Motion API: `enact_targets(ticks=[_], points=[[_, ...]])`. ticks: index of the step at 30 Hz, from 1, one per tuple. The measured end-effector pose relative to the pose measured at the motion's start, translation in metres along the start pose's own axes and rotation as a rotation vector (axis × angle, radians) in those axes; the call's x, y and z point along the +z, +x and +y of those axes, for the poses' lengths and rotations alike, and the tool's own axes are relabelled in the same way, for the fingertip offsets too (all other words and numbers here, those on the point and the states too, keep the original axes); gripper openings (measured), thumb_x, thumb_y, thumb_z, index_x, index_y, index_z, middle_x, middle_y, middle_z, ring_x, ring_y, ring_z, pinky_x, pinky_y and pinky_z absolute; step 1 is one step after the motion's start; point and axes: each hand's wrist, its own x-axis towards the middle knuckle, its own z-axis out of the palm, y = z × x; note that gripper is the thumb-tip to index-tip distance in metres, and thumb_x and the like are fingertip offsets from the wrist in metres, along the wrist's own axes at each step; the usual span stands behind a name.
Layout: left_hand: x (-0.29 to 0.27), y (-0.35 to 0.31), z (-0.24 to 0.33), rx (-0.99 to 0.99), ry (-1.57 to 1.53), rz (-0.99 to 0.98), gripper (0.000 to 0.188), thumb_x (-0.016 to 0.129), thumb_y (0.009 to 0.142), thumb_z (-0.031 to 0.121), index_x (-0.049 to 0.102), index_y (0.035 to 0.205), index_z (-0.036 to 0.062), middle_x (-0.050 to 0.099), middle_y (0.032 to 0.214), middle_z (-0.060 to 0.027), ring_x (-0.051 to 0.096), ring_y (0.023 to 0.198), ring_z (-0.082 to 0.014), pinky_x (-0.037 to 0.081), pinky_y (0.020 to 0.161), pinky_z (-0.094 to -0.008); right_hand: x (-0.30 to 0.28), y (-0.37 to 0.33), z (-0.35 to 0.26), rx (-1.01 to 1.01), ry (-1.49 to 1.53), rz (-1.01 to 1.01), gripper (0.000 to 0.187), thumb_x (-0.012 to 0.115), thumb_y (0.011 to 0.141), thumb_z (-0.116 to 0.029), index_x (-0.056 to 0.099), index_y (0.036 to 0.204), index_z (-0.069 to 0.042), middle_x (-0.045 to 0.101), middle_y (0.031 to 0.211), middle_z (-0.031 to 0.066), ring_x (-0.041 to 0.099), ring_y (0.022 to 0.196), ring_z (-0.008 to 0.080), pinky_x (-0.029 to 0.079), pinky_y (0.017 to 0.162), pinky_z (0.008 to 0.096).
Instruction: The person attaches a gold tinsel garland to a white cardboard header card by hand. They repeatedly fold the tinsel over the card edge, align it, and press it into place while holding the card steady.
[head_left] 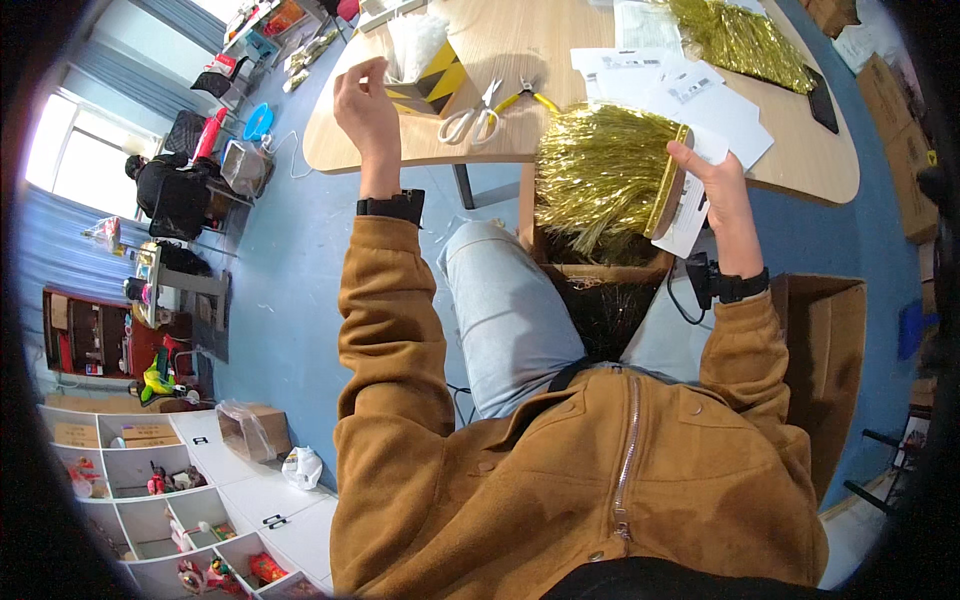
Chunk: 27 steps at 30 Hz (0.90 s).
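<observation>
My right hand (718, 190) grips a gold tinsel fringe (600, 180) by its banded edge, thumb on top. A white card (685, 222) lies against that band, under the same hand. The strands hang leftward over an open cardboard box (610, 272) between my knees. Raised at the left, my left hand (365, 105) has its fingertips pinched together; anything between them is too small to make out. Beside it on the table stands a yellow-and-black striped box (440, 82) filled with translucent white pieces (418, 45).
White-handled scissors (470, 122) and yellow-handled cutters (530, 95) lie on the wooden table (540, 40). Farther right are loose white cards (700, 95), another gold tinsel bundle (745, 45) and a black phone (822, 100). A cardboard box (825, 370) stands at my right side.
</observation>
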Motion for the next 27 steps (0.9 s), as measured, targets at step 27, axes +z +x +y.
enact_targets(ticks=[27], points=[[0.034, -0.189, 0.236, -0.46, -1.059, -0.574, 0.011, 0.064, 0.103, 0.004, 0.067, 0.106, -0.0067, 0.075, 0.105, -0.0161, 0.075, 0.091, -0.0193, 0.06, 0.072, -0.0269, -0.015, -0.04, 0.011, 0.183, 0.08, 0.15, 0.03, 0.087, 0.083, -0.017, 0.073, 0.105, -0.002, 0.074, 0.099, 0.0056, 0.069, 0.087, 0.0139, 0.052, 0.078, 0.0296]])
